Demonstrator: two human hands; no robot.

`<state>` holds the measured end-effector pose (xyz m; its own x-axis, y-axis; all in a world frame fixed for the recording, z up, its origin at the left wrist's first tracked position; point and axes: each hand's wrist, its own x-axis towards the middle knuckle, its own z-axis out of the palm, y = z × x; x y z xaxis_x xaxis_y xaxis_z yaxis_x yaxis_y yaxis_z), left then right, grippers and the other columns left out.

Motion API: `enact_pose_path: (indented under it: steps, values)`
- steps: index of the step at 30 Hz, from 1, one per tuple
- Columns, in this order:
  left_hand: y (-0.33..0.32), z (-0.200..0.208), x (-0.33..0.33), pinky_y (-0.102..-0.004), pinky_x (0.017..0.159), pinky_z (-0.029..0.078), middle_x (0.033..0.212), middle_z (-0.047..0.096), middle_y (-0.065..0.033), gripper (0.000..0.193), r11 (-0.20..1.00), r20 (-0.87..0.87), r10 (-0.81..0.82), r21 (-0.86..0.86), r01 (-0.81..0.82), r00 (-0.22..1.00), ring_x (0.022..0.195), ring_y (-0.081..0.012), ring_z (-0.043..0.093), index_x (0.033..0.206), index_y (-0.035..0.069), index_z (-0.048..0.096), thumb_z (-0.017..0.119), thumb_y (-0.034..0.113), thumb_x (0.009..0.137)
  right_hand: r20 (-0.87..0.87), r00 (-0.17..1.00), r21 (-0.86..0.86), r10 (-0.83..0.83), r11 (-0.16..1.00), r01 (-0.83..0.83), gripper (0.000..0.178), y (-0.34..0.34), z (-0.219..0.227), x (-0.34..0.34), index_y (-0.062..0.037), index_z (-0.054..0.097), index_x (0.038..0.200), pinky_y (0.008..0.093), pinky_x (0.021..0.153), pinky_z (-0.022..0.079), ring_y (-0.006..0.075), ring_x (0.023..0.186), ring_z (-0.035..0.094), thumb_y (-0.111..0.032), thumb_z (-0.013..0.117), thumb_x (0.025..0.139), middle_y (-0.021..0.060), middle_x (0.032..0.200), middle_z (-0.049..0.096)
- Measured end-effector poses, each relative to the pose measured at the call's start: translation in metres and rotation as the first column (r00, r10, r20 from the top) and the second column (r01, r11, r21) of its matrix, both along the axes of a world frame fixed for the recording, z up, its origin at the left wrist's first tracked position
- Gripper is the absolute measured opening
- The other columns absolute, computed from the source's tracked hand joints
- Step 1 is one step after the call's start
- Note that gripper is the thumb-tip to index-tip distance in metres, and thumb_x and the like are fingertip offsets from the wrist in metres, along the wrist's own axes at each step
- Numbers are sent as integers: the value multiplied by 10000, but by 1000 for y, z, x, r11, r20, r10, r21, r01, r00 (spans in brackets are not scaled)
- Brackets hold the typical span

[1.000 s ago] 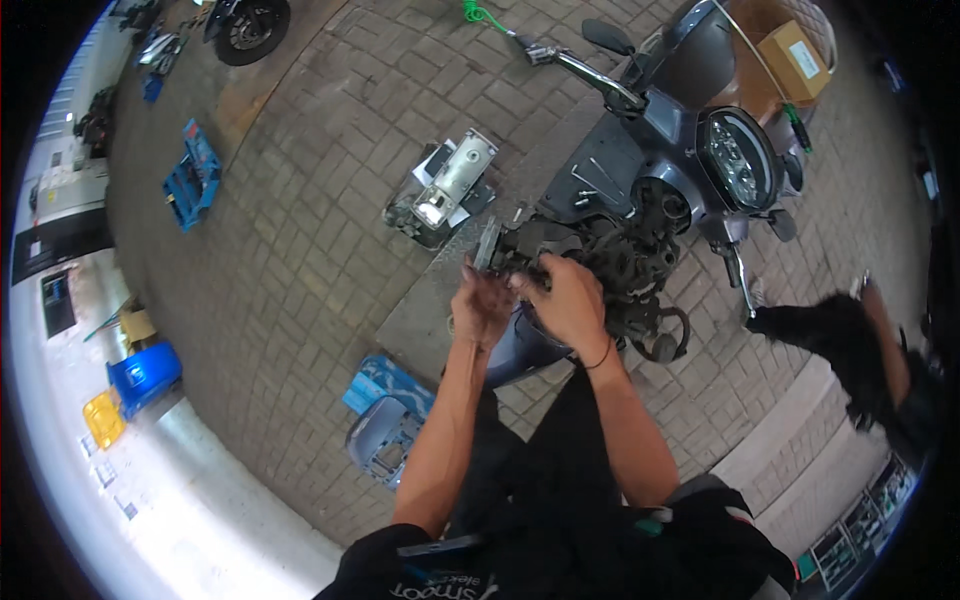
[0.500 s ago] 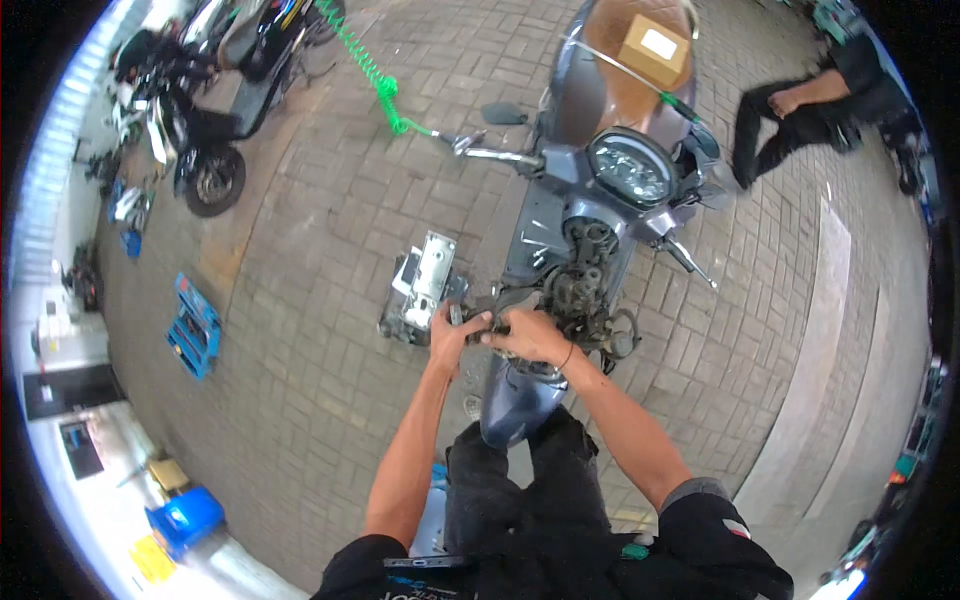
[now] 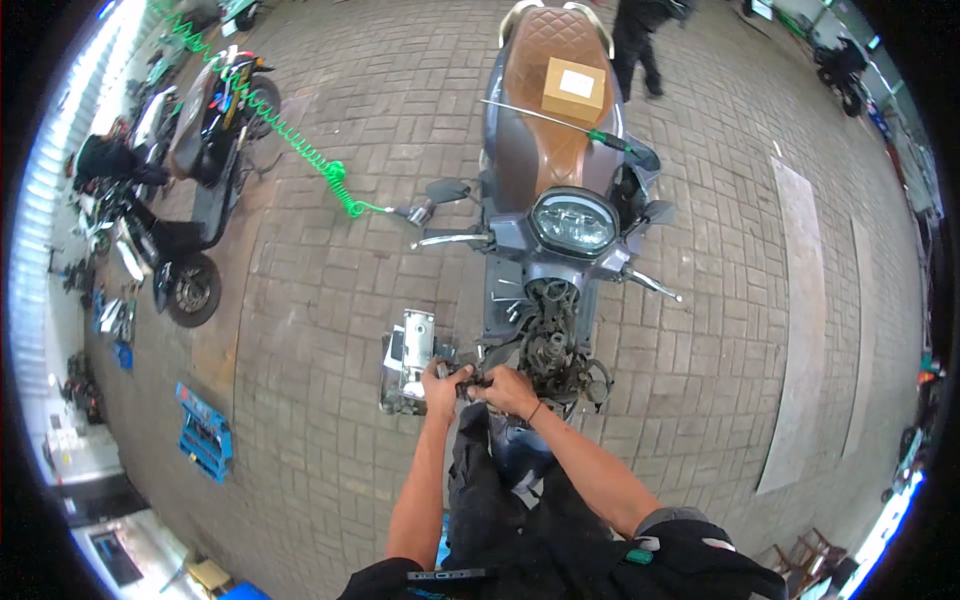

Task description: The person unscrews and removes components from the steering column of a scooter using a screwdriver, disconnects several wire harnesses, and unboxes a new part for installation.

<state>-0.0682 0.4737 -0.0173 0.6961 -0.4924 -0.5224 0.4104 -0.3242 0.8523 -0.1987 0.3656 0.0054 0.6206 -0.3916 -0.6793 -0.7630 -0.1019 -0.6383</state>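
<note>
Obs., head view. Dark part was between the two hands, in front of the person's knees and just left of the scooter's exposed mechanism. Left hand was closed on it, thumb laid over the near side. Right hand had its fingers curled in against the same part; fingertips were hidden, so I could not tell whether it was pinching or only steadying.

State of work: the grey scooter's front stood open, its dark workings bare below the headlight. Headlight, bars and brown seat were in place. A silver unit sat apart on the paving beside the left hand, judged to be already off. Thin shiny tools lay on the flat grey panel near the steering column, out of the hands.

Judged incomplete: the handling of the dark part was in hand, and no cover closed the front workings. Whether the part was joined to the scooter or free could not be made out; the fingers masked its ends
</note>
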Motion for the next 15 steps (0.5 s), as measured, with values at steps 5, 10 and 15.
enact_pose_path:
  steps: [5, 10, 15]
  values:
    - [-11, -23, 15, -344, 736, 525, 929, 663, -99, 434, 997, -114, -48, 59, 55, 992, 828, -210, 633, 1019, -56, 645, 889, 48, 676, -100, 979, -233, -180, 961, 152, 575, 22, -9, 12, -41, 783, 1048, 463, 862, 552, 381, 965, 730, -553, 789, 786, 214, 954, 756]
    - [-7, -49, 34, -345, 722, 521, 905, 654, -80, 436, 996, -183, -82, 12, 86, 980, 810, -200, 625, 1009, -47, 642, 905, 50, 675, -220, 954, -274, -205, 951, 141, 529, 27, -22, 36, -95, 794, 1077, 458, 860, 564, 369, 965, 736, -535, 796, 783, 197, 957, 764]
    - [-17, -66, 39, -359, 751, 528, 941, 684, -120, 476, 988, -191, -138, 41, 148, 972, 862, -224, 655, 1055, -30, 675, 918, 120, 673, -173, 922, -345, -345, 898, 272, 467, 31, -30, 37, -129, 803, 1046, 455, 847, 572, 352, 923, 742, -522, 780, 794, 153, 927, 771]
